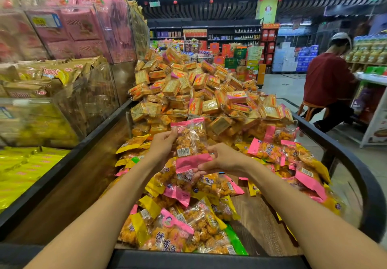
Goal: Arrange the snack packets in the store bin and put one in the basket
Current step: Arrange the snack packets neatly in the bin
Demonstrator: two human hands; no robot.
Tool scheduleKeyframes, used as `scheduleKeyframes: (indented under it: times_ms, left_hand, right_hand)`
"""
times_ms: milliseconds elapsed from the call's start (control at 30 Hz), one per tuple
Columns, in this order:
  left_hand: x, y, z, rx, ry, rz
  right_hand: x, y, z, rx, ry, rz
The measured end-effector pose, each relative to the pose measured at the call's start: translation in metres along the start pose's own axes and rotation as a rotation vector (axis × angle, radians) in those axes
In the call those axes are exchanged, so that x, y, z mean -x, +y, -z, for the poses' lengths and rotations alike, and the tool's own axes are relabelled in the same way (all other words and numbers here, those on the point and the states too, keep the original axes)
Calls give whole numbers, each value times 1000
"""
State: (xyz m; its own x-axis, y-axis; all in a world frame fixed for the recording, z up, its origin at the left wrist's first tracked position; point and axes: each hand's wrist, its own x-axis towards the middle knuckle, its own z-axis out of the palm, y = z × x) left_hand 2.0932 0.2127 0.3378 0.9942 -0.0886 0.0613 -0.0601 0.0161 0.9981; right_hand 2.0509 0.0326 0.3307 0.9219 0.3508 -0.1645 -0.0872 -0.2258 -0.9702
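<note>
Both my hands hold up one clear snack packet [191, 143] with pink ends and a barcode, above the store bin [257, 224]. My left hand [163, 146] pinches its left edge near the top. My right hand [219, 162] grips its pink bottom end. Below lie several loose snack packets [178, 227] with pink, yellow and green ends, piled along the bin's left side and at its right [289, 153]. No basket shows in view.
A clear divider [209, 116] closes the bin's far side; behind it rises a heap of orange biscuit packs [194, 86]. Clear bins of pink and gold packets [69, 44] stand at left. The bin's dark curved rim [366, 185] runs at right. A seated person [330, 84] is at far right.
</note>
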Motion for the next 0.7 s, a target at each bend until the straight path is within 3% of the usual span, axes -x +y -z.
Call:
scheduleKeyframes:
  times_ms: [100, 333, 533, 700]
  left_hand:
    - [-1, -1, 1, -29, -62, 31]
    - [3, 2, -2, -77, -287, 162]
    - [3, -2, 0, -146, -234, 167]
    - [4, -5, -2, -138, -183, 139]
  right_hand:
    - [0, -3, 6, -42, -23, 3]
    - [-1, 2, 9, 8, 109, 85]
    - [1, -4, 8, -118, 173, 44]
    - [2, -2, 6, -71, 239, 27]
